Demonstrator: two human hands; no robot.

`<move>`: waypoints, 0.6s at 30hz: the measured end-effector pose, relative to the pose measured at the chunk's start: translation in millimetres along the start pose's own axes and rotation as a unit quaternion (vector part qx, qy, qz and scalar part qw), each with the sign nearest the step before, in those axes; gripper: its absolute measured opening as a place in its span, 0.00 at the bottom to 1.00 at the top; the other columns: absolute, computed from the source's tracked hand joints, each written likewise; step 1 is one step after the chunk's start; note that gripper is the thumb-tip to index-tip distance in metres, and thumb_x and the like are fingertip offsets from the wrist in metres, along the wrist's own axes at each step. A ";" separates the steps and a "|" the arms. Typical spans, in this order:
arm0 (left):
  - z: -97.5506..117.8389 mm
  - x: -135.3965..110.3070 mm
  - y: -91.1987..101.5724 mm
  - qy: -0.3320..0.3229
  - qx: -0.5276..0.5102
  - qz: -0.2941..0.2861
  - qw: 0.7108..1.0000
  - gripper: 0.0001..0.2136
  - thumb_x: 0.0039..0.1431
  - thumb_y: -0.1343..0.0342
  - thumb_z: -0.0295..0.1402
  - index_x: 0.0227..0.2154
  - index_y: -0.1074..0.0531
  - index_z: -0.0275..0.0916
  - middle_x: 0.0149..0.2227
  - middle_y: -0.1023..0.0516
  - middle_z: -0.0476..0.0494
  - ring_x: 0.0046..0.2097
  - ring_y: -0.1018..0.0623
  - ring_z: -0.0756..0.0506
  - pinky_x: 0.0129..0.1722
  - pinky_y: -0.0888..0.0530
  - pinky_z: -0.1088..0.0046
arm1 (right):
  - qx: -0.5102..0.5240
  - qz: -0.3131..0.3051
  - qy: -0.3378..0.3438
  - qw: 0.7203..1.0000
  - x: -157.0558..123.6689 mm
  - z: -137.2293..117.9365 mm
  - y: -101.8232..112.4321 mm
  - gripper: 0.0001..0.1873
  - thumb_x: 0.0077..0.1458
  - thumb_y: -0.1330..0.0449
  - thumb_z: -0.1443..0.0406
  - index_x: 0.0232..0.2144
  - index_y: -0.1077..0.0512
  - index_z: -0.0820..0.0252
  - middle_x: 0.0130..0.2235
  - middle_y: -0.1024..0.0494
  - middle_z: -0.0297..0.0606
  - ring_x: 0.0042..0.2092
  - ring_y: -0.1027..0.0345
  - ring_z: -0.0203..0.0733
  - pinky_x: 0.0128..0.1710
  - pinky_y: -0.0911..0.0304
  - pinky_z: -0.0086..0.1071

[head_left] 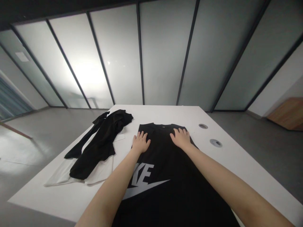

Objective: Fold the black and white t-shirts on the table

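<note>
A black T-shirt [165,157] lies flat on the white table [56,195], collar away from me, with a large grey Nike logo [142,179] on its front. My left hand [140,142] rests palm down near the shirt's left shoulder edge, fingers spread. My right hand [180,138] presses flat on the opposite shoulder in the same way. Neither hand grips the cloth. To the left lies a crumpled black garment [101,142] on top of a white garment [100,173]. The shirt's lower part runs out of view below.
Two round metal grommets [203,126] [216,142] sit in the tabletop to the right of the shirt. Grey floor [260,151] surrounds the table. Behind it stands a frosted glass wall [163,56] with dark frames. A wooden panel [286,113] stands at the far right.
</note>
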State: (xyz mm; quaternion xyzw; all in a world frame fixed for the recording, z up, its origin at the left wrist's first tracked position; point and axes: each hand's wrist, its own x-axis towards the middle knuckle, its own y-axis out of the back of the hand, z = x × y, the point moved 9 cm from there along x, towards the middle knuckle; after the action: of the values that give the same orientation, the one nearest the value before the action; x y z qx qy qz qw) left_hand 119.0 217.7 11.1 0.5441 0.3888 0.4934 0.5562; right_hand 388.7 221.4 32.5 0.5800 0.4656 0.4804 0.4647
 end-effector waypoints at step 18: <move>31.7 -27.4 25.5 0.004 0.024 -0.006 1.000 0.31 0.72 0.57 0.54 0.66 0.30 0.39 0.71 0.34 0.28 0.69 0.33 0.25 0.63 0.33 0.44 | -0.003 -0.094 0.006 0.996 -92.1 -14.3 -35.4 0.45 0.70 0.55 0.42 0.77 0.50 0.64 0.77 0.53 0.60 0.76 0.61 0.74 0.72 0.64 0.62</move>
State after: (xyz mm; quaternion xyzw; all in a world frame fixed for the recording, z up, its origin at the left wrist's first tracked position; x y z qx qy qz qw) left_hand 140.8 182.1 36.8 0.5531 0.4062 0.4827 0.5442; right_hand 361.6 136.7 -12.4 0.5295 0.5190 0.4398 0.5068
